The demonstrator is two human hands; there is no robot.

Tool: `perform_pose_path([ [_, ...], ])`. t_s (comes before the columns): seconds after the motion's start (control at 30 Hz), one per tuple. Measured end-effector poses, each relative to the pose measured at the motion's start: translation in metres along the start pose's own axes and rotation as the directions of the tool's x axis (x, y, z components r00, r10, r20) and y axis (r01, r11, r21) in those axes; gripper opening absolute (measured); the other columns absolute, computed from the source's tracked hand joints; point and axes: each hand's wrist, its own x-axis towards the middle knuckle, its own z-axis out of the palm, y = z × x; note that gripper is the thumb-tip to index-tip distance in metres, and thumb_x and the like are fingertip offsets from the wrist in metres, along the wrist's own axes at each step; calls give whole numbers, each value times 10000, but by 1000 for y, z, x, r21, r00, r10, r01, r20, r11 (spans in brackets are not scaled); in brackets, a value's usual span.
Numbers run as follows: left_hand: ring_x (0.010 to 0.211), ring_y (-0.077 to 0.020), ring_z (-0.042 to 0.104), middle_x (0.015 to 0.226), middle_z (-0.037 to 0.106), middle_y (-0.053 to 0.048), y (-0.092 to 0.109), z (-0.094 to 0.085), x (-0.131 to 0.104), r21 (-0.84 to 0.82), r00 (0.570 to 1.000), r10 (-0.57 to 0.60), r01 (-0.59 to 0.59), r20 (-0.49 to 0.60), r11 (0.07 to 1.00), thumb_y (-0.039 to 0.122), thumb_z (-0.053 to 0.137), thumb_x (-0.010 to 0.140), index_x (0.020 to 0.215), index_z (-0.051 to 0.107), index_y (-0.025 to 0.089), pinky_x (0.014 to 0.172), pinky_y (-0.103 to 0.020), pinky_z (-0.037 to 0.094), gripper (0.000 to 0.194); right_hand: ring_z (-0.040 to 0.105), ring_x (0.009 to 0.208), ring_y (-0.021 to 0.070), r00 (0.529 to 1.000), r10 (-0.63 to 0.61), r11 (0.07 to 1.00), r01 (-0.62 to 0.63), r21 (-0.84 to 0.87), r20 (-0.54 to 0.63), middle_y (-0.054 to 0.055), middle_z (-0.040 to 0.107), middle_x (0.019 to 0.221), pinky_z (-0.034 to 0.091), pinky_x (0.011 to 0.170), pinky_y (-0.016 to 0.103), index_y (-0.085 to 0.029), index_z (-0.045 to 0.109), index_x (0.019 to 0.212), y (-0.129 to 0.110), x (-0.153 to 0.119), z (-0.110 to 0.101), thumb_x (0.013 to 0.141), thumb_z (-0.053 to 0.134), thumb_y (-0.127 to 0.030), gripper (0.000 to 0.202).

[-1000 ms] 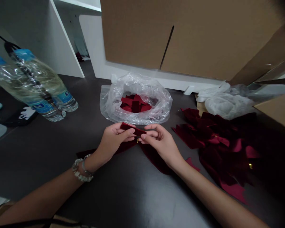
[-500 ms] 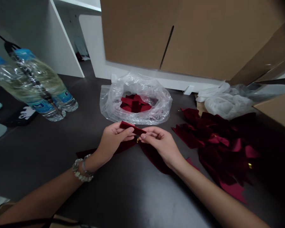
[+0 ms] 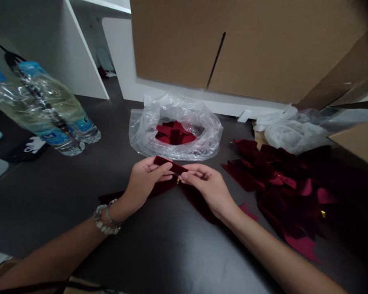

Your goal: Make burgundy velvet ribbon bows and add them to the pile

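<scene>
A short dark red velvet strip (image 3: 174, 166) is stretched between my two hands, tilted down to the right. My left hand (image 3: 145, 175) pinches its left part between thumb and fingers. Its right end is in the pinch of my right hand (image 3: 204, 179). Beneath the hands a longer dark red ribbon (image 3: 198, 202) lies on the dark table, partly hidden by my hands and right forearm. A small gold tie (image 3: 178, 180) shows at its middle. Just beyond the hands, an open clear plastic bag (image 3: 207, 143) holds red velvet pieces (image 3: 175, 134).
A pile of dark red bows (image 3: 282, 183) lies on the right, with crumpled plastic (image 3: 291, 132) behind it. Two bottles (image 3: 61, 102) lean at the left near a dark phone (image 3: 29, 149). A large cardboard box (image 3: 248, 49) stands at the back.
</scene>
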Motion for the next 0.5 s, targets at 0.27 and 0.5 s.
perform_pose_path([
  [0.27,729,-125,703,761,728,0,0,1,1,-70,998,31,-27,55,997,292,715,765,890,685,155,709,-204,584,188,668,707,123,999,32,999,-31,34,-26,23,728,773,531,741,271,-188,724,876,0,2,-1,653,785,-269,244],
  [0.5,819,-124,697,873,741,-14,2,1,-2,-129,989,33,-14,143,992,257,673,811,936,684,169,781,-221,570,153,663,709,102,1000,16,999,-15,46,-24,8,724,769,524,732,237,-204,723,881,2,2,-5,669,785,-259,228],
])
